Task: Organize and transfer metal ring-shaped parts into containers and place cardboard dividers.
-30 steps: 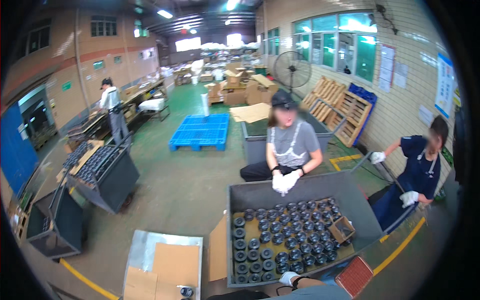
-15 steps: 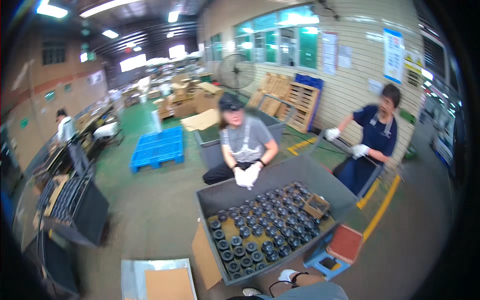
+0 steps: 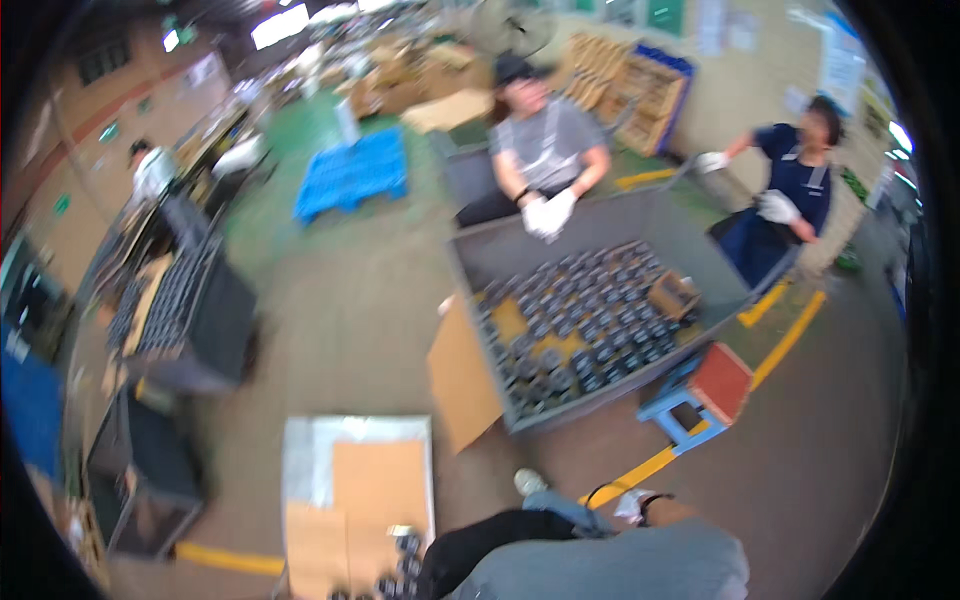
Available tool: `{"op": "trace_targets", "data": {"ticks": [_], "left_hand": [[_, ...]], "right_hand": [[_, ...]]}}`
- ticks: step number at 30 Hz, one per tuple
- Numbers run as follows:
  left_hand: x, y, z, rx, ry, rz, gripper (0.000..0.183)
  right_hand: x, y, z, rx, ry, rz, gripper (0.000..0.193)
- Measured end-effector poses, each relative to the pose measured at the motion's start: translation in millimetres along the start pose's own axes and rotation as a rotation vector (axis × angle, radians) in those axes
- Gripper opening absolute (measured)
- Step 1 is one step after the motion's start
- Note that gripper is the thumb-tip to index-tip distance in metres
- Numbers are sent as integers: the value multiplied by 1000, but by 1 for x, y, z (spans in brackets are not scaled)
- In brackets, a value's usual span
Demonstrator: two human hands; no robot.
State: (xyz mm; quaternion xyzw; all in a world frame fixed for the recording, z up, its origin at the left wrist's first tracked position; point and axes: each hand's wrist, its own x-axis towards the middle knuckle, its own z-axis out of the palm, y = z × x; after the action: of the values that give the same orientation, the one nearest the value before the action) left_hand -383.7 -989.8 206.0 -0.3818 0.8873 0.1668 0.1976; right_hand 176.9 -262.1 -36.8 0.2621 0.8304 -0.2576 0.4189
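Note:
My right hand [image 3: 632, 507], in a white glove with a dark band at the wrist, hangs low beside my leg. Blur smears its fingers, and I cannot make out anything in it. My left hand is out of the picture. Ahead stands a large grey bin [image 3: 720, 312] with many dark round metal parts [image 3: 590, 300] in rows. A small cardboard box [image 3: 673, 297] sits among them. Below me on the left, cardboard sheets [image 3: 380, 485] lie on a pale flat base, with several similar dark parts [image 3: 408, 565] near its lower edge.
A co-worker in grey [image 3: 545, 145] leans at the bin's far side; another in dark blue [image 3: 790, 190] grips a bin edge at right. A blue stool with red top [image 3: 722, 382] stands beside the bin. Also present: cardboard flap [image 3: 462, 375], blue pallet [image 3: 352, 175], grey bins [image 3: 200, 325] at left.
My view has tilted down and turned left, bringing the cardboard sheets and the dark parts on them further into the picture. The co-workers hold nearly the same poses.

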Motion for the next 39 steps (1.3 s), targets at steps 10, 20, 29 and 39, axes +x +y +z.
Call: {"op": "trace_targets", "data": {"ticks": [10,20,29,39], "left_hand": [[-56,-239,-109,7,177,-454,50],[-162,-119,16,533,206,293,53],[-154,88,25,861,89,866,59],[-82,342,82,736,-233,1241,56]], "right_hand": [[64,-74,-223,-112,224,0,44],[96,-234,-389,338,409,406,54],[160,-218,-402,232,46,382,31],[163,-232,-421,561,98,672,32]]}}
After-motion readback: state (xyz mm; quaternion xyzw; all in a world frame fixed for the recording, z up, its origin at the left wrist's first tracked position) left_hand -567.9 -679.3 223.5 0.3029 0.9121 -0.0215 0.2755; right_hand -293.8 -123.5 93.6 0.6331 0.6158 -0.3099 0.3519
